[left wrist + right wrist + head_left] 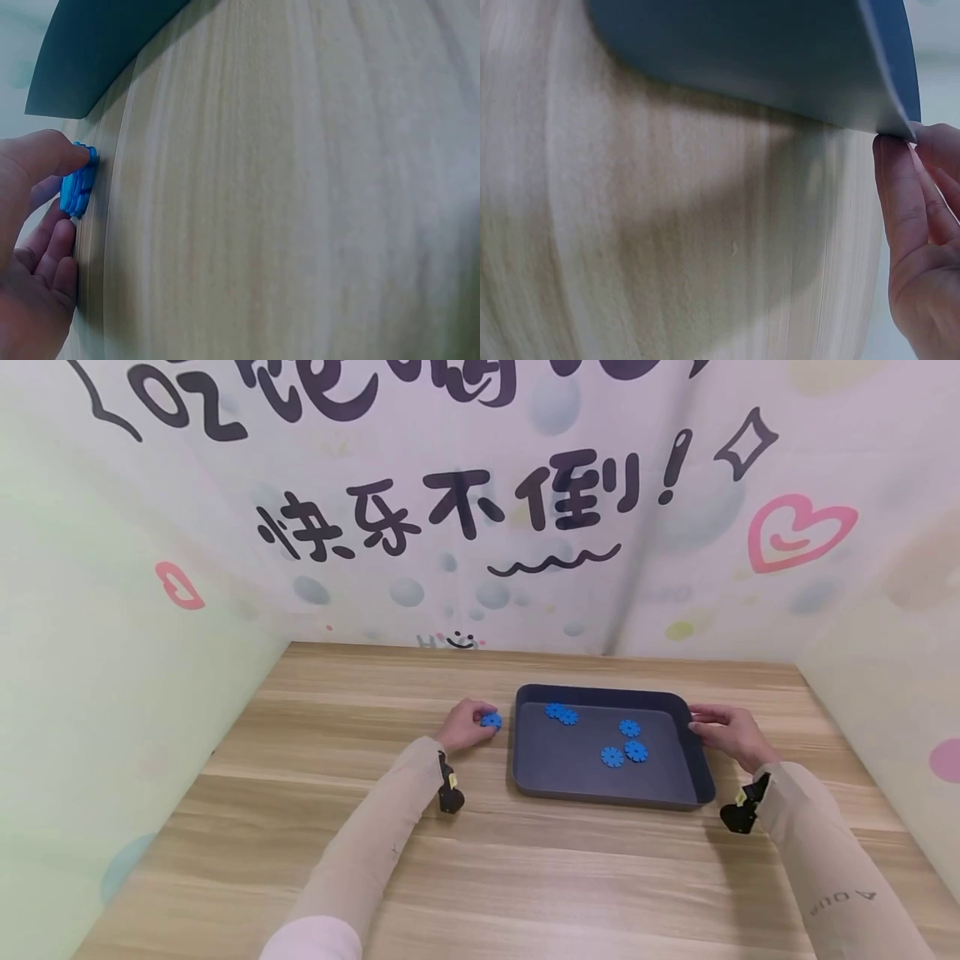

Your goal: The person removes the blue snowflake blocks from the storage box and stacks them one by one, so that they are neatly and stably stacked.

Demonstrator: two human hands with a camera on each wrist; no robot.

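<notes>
My left hand pinches a blue notched disc between thumb and fingers, just left of the dark grey tray. Up close in the left wrist view, the blue piece looks thick and layered, like discs stacked together, low over the table. At the tray's right wall, my right hand grips the rim, thumb on the inside and fingers outside. Several more blue notched discs lie in the tray: an overlapping pair toward the back left, and others right of the middle.
The wood-grain table meets a printed cloth backdrop behind the tray, with pale side walls left and right. A black wrist camera sits on the left sleeve, another on the right.
</notes>
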